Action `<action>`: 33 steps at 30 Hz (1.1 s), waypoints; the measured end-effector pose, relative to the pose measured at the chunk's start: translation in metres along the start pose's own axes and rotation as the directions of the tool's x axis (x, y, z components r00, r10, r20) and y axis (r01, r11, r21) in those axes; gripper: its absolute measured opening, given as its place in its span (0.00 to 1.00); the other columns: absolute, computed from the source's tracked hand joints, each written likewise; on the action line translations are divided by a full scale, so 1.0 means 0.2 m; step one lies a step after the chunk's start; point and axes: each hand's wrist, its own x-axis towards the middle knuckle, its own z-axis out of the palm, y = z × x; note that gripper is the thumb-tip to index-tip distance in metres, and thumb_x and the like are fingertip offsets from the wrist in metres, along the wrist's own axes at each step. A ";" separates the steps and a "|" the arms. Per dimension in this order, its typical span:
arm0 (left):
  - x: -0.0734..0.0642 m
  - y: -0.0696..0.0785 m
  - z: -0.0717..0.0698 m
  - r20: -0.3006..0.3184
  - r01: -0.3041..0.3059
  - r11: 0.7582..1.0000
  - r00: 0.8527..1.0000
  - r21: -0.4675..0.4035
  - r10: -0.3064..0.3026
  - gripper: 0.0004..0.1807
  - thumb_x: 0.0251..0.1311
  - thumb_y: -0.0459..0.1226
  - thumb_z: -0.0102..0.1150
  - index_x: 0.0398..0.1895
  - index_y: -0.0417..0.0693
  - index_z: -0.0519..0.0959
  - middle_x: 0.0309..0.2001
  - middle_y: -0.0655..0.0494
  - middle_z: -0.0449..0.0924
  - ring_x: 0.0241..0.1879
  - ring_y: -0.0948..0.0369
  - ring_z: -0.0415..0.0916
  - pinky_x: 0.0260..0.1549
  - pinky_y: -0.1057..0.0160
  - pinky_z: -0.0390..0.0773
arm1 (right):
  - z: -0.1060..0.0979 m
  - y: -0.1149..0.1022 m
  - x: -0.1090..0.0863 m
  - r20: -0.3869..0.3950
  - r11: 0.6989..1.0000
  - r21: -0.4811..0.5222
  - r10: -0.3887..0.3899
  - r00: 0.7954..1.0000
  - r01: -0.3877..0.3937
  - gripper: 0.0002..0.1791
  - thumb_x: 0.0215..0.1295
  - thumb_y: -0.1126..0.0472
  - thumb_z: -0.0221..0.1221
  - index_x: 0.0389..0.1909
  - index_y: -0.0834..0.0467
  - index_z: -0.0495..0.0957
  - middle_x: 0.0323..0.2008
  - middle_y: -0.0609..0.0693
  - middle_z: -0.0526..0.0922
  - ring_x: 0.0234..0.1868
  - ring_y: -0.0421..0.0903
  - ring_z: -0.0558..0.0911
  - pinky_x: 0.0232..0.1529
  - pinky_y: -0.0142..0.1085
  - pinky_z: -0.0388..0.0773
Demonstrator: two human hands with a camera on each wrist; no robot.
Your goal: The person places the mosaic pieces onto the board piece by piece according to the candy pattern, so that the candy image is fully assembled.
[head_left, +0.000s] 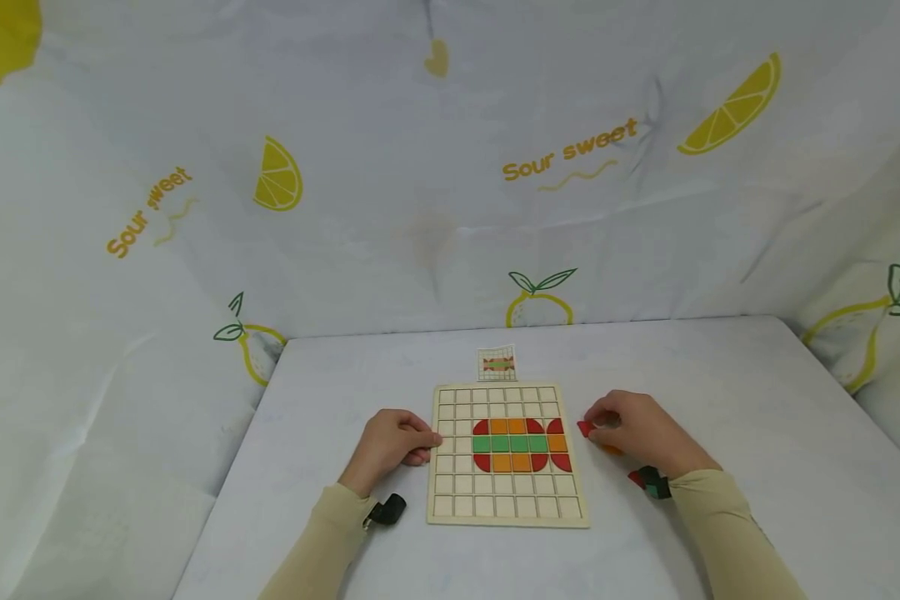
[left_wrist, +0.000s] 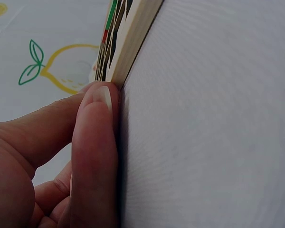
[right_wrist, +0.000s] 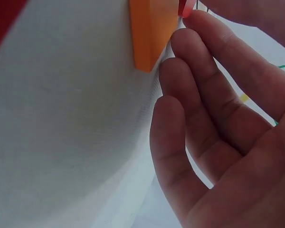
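A wooden grid board (head_left: 506, 506) lies flat on the table, with red, orange and green pieces set in its middle rows. At its left edge is my left hand (head_left: 395, 442); thumb and finger pinch the board's side (left_wrist: 133, 42) in the left wrist view. Off the right edge, my right hand (head_left: 640, 427) pinches a small red piece (head_left: 585, 427) between thumb and index finger, and its other fingers are loosely bent. An orange block (right_wrist: 152, 33) lies under those fingers on the tabletop, partly hidden by the hand in the head view.
A small pattern card (head_left: 498, 364) stands behind the board, showing a similar red, orange and green design. Beside the right wrist lies another red piece (head_left: 635, 478), partly covered by the black wrist camera. A white lemon-print cloth (head_left: 420, 208) hangs behind the white table (head_left: 345, 375).
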 end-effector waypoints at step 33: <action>-0.01 0.01 -0.01 0.014 -0.024 0.999 1.000 -0.033 0.024 0.13 0.57 0.40 0.83 0.37 0.44 0.87 0.26 0.53 0.89 0.24 0.64 0.85 0.30 0.66 0.90 | 0.17 -0.43 0.21 -0.010 0.995 0.048 -0.089 0.996 0.089 0.07 0.68 0.55 0.73 0.42 0.53 0.90 0.38 0.45 0.87 0.42 0.45 0.81 0.50 0.43 0.85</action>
